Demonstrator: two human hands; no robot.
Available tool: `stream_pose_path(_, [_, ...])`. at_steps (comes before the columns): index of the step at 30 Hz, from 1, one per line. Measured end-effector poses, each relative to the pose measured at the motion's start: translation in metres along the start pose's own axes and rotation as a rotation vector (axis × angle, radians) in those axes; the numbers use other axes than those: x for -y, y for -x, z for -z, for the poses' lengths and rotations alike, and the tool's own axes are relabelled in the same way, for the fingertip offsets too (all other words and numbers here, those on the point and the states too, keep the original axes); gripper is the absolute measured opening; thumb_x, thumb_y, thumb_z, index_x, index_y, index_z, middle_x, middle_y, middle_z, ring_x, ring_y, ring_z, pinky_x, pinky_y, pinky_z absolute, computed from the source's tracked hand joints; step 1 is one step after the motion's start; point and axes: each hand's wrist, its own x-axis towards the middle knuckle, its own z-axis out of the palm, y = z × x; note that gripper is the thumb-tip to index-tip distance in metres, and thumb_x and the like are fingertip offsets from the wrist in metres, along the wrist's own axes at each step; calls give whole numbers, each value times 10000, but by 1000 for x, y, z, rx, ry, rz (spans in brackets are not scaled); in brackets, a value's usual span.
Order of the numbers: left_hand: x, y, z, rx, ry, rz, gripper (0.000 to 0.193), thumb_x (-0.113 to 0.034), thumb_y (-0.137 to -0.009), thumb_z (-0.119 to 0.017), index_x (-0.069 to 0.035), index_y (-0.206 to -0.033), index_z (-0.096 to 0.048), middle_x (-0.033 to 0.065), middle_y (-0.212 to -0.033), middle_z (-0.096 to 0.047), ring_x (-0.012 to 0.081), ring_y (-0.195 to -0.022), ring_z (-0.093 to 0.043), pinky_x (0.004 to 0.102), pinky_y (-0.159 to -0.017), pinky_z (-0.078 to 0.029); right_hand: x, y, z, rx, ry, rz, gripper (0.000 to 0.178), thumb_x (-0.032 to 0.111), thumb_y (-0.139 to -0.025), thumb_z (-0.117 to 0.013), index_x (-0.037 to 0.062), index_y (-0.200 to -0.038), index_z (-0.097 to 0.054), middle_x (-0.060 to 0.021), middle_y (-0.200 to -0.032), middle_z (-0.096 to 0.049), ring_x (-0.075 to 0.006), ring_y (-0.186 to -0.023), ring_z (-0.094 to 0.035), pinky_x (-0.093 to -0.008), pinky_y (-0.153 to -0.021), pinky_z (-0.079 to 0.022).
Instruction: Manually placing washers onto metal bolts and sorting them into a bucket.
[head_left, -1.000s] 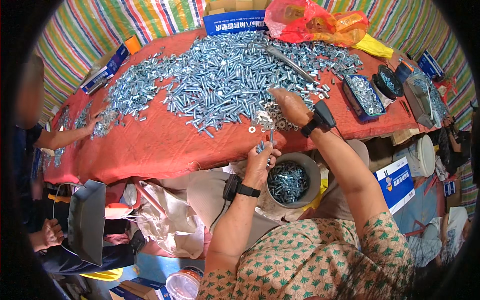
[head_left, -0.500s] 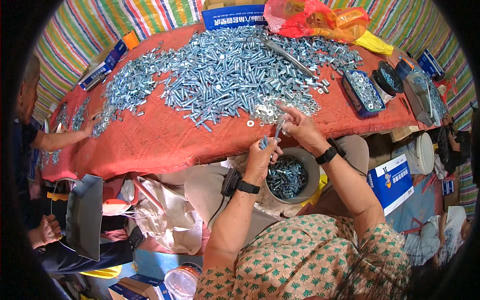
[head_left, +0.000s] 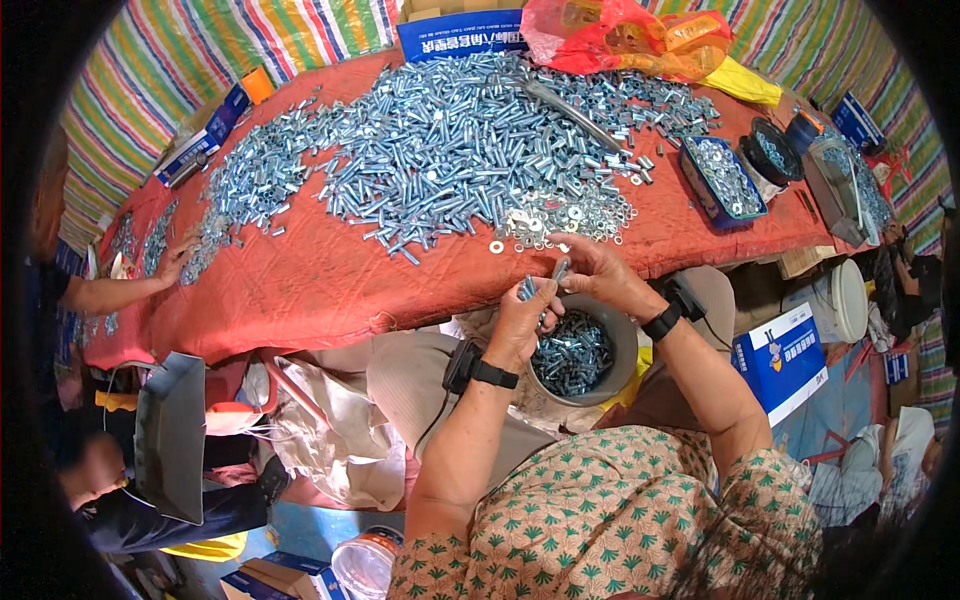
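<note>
Over the table's front edge, my left hand [head_left: 522,322] is closed round several blue-grey metal bolts [head_left: 526,288], their ends sticking out above the fingers. Beside it my right hand [head_left: 602,274] is closed, its thumb and fingers at a short metal bolt [head_left: 560,270] whose lower end meets my left fingertips. Whether a washer sits on that bolt is too small to tell. Just beyond my hands lie loose silvery washers [head_left: 572,214]. Below them stands a grey bucket [head_left: 632,365] holding many dark metal fasteners [head_left: 570,355].
A large heap of metal sleeves and bolts [head_left: 430,150] covers the red cloth [head_left: 290,290]. A blue bin of washers [head_left: 722,180] and a black round bowl [head_left: 770,153] stand at right. At left, a person's hand [head_left: 175,262] touches small parts; a grey metal scoop [head_left: 172,440] hangs nearby.
My right hand has come down toward my left, and its fingers have drawn closer round the bolt. My left hand has barely moved. The other person's hand has shifted slightly on the small parts.
</note>
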Motion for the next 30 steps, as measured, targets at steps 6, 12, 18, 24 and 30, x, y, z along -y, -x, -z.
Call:
stream_pose_path(6, [-2, 0, -4, 9, 33, 49, 264, -265, -899, -683, -32, -976, -585, 58, -693, -603, 80, -499, -485, 188, -439, -352, -10, 4, 14, -315, -112, -46, 536, -75, -849, -597, 24, -1352, -440, -19, -927, -584, -88, -837, -577, -237, -745, -494])
stream_pose_path(12, [10, 0, -9, 49, 65, 115, 201, -245, -920, -656, -61, -948, -579, 55, -706, -614, 73, -500, -488, 194, -445, -366, -7, 0, -18, -513, -124, 125, 477, -72, -851, -605, 19, -1300, -472, 1, -868, -580, -78, -772, -577, -217, -691, -490])
stream_pose_path(18, [18, 1, -10, 55, 166, 116, 221, -277, -913, -664, -100, -990, -556, 50, -720, -606, 76, -511, -489, 195, -438, -348, -9, 10, -33, -553, -10, 140, 405, -49, -881, -591, 38, -1267, -507, -49, -937, -638, -103, -841, -630, -242, -708, -527])
stream_pose_path(24, [15, 3, -17, 28, 178, 112, 226, -292, -916, -664, -118, -994, -543, 41, -712, -591, 81, -516, -497, 198, -443, -359, -19, 16, -35, -555, 320, 283, 348, -52, -878, -596, 31, -1213, -552, -82, -983, -678, -145, -888, -665, -263, -748, -539])
stream_pose_path(30, [9, -1, -8, -141, 210, -24, 214, -264, -908, -676, -99, -987, -565, 32, -690, -589, 80, -502, -492, 204, -432, -355, -12, 3, -35, -527, 454, 329, 338, -67, -854, -602, 36, -1176, -590, -110, -989, -681, -197, -901, -679, -294, -764, -536])
